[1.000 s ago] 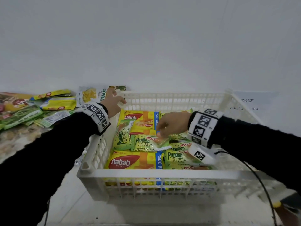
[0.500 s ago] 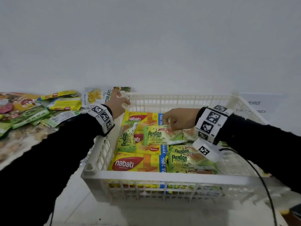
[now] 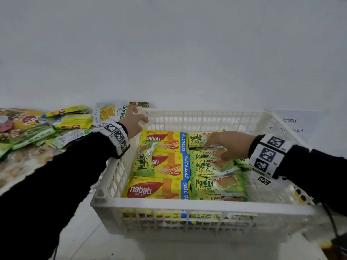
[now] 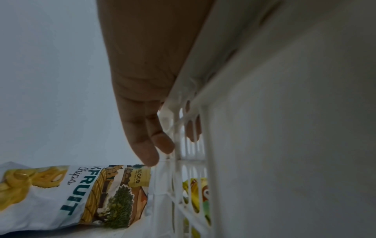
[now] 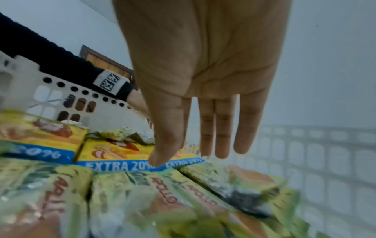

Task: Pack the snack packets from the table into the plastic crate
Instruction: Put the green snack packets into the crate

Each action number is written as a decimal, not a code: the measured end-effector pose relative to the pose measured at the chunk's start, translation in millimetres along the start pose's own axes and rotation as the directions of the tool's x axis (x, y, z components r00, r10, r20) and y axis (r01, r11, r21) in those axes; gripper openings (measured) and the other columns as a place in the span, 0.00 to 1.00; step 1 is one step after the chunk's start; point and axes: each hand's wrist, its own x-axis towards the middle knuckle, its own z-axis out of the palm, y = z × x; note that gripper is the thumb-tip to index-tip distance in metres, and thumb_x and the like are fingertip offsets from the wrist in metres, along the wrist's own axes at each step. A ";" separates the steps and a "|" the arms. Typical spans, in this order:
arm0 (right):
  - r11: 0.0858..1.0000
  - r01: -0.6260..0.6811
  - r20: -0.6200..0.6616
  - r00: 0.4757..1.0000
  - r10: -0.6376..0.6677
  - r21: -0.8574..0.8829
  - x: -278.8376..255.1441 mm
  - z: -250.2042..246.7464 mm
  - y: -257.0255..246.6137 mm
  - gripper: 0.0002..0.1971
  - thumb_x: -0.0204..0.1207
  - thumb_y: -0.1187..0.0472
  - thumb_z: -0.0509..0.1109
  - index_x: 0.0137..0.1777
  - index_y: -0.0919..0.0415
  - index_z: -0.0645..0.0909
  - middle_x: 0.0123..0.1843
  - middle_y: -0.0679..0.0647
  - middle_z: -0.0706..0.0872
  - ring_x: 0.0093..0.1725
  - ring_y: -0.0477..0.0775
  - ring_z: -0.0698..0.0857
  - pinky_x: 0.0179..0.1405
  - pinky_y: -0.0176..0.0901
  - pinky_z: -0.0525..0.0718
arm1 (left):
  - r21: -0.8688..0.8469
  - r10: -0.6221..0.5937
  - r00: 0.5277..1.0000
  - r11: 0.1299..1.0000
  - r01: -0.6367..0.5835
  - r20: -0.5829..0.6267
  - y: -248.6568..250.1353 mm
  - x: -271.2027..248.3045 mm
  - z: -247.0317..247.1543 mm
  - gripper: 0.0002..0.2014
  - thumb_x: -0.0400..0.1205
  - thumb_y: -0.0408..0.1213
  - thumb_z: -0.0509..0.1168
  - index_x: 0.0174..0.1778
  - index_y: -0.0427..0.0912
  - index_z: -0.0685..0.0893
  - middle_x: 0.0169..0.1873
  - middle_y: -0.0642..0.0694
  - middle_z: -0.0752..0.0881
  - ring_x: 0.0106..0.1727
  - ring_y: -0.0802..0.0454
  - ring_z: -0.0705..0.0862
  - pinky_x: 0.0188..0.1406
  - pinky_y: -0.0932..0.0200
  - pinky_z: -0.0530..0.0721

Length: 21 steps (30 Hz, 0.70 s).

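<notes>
My left hand (image 3: 132,123) reaches forward, fingers (image 4: 146,145) loosely extended, thumb apart; my right hand (image 3: 230,145) hovers palm down, fingers (image 5: 221,128) straight and slightly spread, holding nothing

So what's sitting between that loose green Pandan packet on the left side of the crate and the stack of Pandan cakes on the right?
In the head view, the yellow Nabati wafer packs fill that stretch; the tilted Pandan packet leans on them, and the Pandan stack borders their blue ends.
</notes>
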 end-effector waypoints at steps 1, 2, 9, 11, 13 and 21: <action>0.999 0.055 0.022 0.998 -0.055 -0.001 -2.6 -0.6 -2.7 0.27 0.77 0.65 0.67 0.75 0.49 0.69 0.77 0.48 0.68 0.74 0.50 0.70 0.73 0.42 0.67 | 0.002 0.001 1.000 1.000 -0.001 0.002 0.2 -0.2 0.0 0.19 0.78 0.22 0.58 0.62 0.41 0.80 0.70 0.39 0.58 0.50 0.45 0.75 0.57 0.48 0.80; 0.994 0.113 0.069 0.991 -0.113 0.003 -5.1 -0.2 -6.2 0.28 0.79 0.65 0.64 0.78 0.49 0.64 0.81 0.49 0.62 0.78 0.50 0.64 0.77 0.43 0.62 | 0.004 0.001 1.000 1.000 -0.001 0.003 0.6 -0.6 -0.2 0.19 0.78 0.22 0.58 0.63 0.41 0.80 0.70 0.39 0.58 0.50 0.46 0.75 0.56 0.49 0.80; 0.993 0.086 0.338 0.940 -0.053 -0.083 -3.0 44.1 -18.1 0.28 0.86 0.48 0.41 0.82 0.54 0.37 0.84 0.56 0.34 0.83 0.59 0.38 0.81 0.54 0.40 | 0.020 -0.006 1.000 1.000 0.006 -0.001 2.1 -1.9 -0.9 0.19 0.78 0.22 0.58 0.63 0.41 0.80 0.70 0.40 0.58 0.48 0.46 0.76 0.52 0.53 0.78; 0.999 0.036 0.429 0.903 -0.038 0.013 -1.6 50.2 -16.5 0.31 0.84 0.42 0.39 0.80 0.50 0.30 0.82 0.52 0.27 0.82 0.55 0.32 0.81 0.55 0.36 | 0.023 -0.007 1.000 1.000 0.007 -0.001 2.5 -2.8 -1.1 0.19 0.78 0.22 0.58 0.63 0.41 0.80 0.70 0.40 0.58 0.48 0.45 0.76 0.52 0.52 0.79; 0.999 0.021 0.444 0.895 -0.040 0.049 -2.4 52.3 -16.3 0.32 0.82 0.39 0.38 0.80 0.47 0.28 0.81 0.50 0.25 0.81 0.54 0.31 0.81 0.56 0.36 | 0.028 -0.006 1.000 1.000 0.006 -0.001 2.6 -3.2 -1.6 0.19 0.78 0.22 0.58 0.63 0.41 0.80 0.70 0.40 0.58 0.49 0.46 0.75 0.54 0.51 0.79; 0.986 0.071 0.221 0.970 -0.104 0.151 2.8 -8.8 -34.6 0.35 0.78 0.35 0.50 0.82 0.50 0.53 0.84 0.51 0.50 0.82 0.52 0.53 0.80 0.51 0.51 | 0.018 -0.014 1.000 1.000 0.014 -0.001 5.2 -5.1 -2.9 0.20 0.78 0.21 0.57 0.63 0.41 0.80 0.71 0.40 0.58 0.49 0.46 0.75 0.51 0.54 0.78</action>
